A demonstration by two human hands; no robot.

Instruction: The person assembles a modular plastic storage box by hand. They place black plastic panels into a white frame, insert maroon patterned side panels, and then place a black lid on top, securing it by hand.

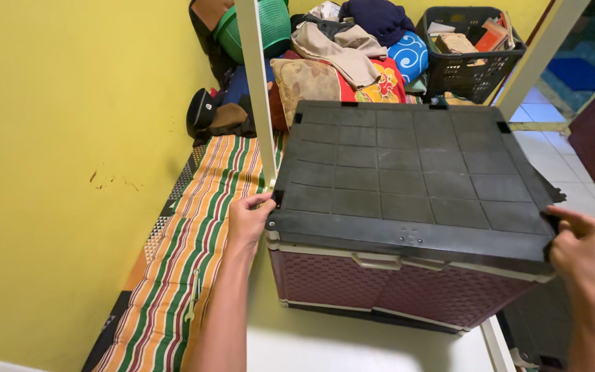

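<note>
A yellow wall (56,172) fills the left side, and a striped mat (187,241) in orange, green and white runs along the floor beside it. One maroon woven-pattern storage box (394,282) stands on a white surface (352,344) in the middle, with a cream latch at its front. Its contents cannot be seen, because one dark grey gridded lid (408,179) lies across its top, overhanging the front edge.

The left hand (248,219) grips the lid's near left corner, thumb on top and fingers curled under. The right hand (587,248) is closed on the near right corner, thumb pressed on the edge.

One white post (256,89) rises just behind the lid's left corner, and a second white post (538,55) slants up at the far right.

Beyond the box lies a heap of cushions and clothes (352,62): a beige patterned cushion, a red flowered one, a blue one with white swirls, and tan and dark garments on top. One black plastic crate (470,72) to the right of the heap holds books and papers. One green basket (270,27) sits at the back left; what is in it cannot be told. Dark caps (215,114) lie near the wall at the mat's far end.
</note>
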